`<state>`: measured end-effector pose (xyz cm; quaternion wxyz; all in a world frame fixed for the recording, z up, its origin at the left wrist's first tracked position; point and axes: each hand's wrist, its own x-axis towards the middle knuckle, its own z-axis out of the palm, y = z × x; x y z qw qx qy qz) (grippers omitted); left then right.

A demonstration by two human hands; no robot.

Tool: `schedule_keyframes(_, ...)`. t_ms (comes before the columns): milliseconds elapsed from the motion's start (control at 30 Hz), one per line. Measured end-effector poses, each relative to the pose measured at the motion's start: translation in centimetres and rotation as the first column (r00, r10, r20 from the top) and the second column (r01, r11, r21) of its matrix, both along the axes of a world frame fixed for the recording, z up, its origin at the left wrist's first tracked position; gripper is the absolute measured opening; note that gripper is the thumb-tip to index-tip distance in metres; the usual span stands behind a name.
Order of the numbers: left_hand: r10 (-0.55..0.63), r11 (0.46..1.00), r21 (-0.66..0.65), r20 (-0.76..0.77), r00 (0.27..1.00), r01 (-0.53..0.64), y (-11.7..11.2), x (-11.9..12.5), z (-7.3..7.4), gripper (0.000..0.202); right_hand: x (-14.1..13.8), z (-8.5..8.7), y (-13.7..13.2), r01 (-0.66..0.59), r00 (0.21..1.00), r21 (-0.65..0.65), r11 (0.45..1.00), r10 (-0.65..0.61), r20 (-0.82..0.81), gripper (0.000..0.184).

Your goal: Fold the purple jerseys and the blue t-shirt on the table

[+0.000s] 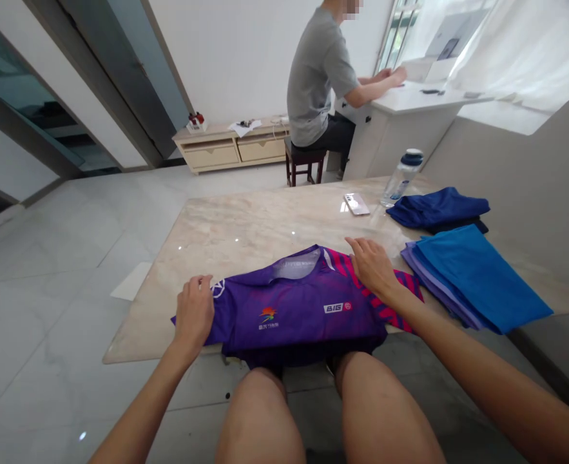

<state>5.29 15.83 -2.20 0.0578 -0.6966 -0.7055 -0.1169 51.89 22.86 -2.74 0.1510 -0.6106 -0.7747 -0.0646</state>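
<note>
A purple short-sleeved sports shirt (296, 316) lies front up along the near edge of the table, its neckline away from me and its lower part hanging over the edge toward my knees. It has printed logos, and one sleeve has pink stripes. My left hand (194, 314) is closed on the sleeve at the left, its fingers bent over the fabric beside a white emblem. Across the striped shoulder at the right rests my right hand (374, 267), with fingers stretched out and thumb apart.
Folded blue cloth (487, 274) lies over lilac cloth (422, 277) at the right. Behind are dark blue fabric (439, 209), a water bottle (403, 177) and a phone (356, 204) on the marble-patterned table (216, 225). Another person (316, 77) sits at a white desk (414, 96).
</note>
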Motion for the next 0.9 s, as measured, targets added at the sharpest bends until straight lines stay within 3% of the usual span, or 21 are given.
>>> schedule_keyframes(67,-0.155,0.988,0.032,0.084,0.984,0.153,-1.3,3.0,-2.3,0.041,-1.6,-1.8,-1.9,-0.033,0.995,0.064,0.997,0.038,-0.088,0.05)
schedule_keyframes(167,-0.348,0.933,-0.008,0.229,0.909,0.359,-3.5,6.7,-5.5,0.045,-2.9,-4.7,-5.7,-0.134,0.97,0.036,0.99,0.138,-0.201,0.05)
schedule_keyframes(300,-0.3,0.945,-0.065,0.22,0.928,0.321,-3.8,7.9,-8.1,0.059,-3.1,-8.4,-8.0,-0.144,0.973,-0.062,0.988,0.13,-0.191,0.058)
schedule_keyframes(400,-0.233,0.958,-0.134,0.152,0.96,0.254,-2.6,7.2,-8.2,0.063,-3.1,-9.6,-7.1,-0.105,0.988,-0.126,0.987,0.089,-0.126,0.063)
schedule_keyframes(633,0.032,0.984,-0.179,0.039,0.999,-0.025,0.4,5.0,-7.2,0.068,-3.4,-9.1,-3.6,-0.02,0.997,-0.21,0.978,0.005,-0.072,0.071)
schedule_keyframes(900,0.127,0.969,-0.208,-0.034,0.991,-0.131,6.1,3.6,-6.8,0.065,-4.8,-9.1,1.6,0.04,0.998,-0.224,0.974,-0.051,-0.043,0.072)
